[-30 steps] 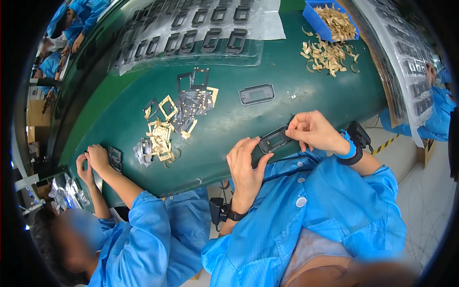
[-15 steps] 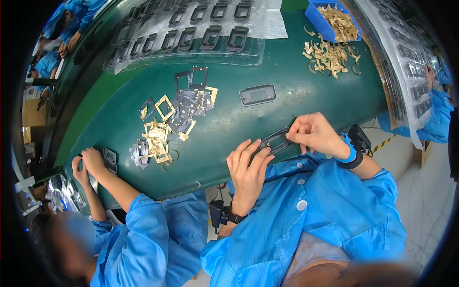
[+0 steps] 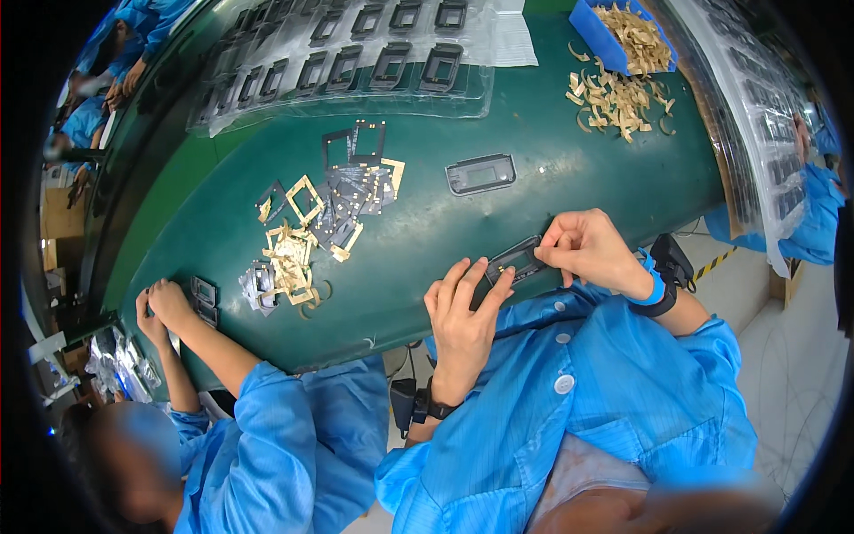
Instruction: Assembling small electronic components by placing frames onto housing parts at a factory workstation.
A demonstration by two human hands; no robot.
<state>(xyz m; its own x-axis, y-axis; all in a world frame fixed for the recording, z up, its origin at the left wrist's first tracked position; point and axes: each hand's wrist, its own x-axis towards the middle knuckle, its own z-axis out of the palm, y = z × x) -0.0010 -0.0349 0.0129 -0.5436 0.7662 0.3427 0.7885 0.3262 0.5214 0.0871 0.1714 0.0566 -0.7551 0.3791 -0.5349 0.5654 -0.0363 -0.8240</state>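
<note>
At the table's near edge lies a black plastic frame [image 3: 518,258], a rectangular part with an open middle and small gold marks along its near side. My left hand [image 3: 463,311] grips its left end, with the fingertips at the far corner and the thumb on the near edge. At the other end, my right hand [image 3: 583,249] has thumb and forefinger pinched together on the frame's right edge. Whether a thin dark sheet lies between those fingertips is hidden. Beyond my hands rests a second frame [image 3: 480,174], dark grey, flat on the green table.
Thin dark sheet frames [image 3: 356,191] and gold backing pieces [image 3: 292,258] lie in piles at left. Clear trays [image 3: 356,76] of black frames stand at the back. A blue bin [image 3: 605,40] holds tan curled strips. A co-worker's hands [image 3: 165,307] work at far left.
My left thumb has shifted slightly up and right along the frame's near edge. My right hand keeps its pinch almost in place.
</note>
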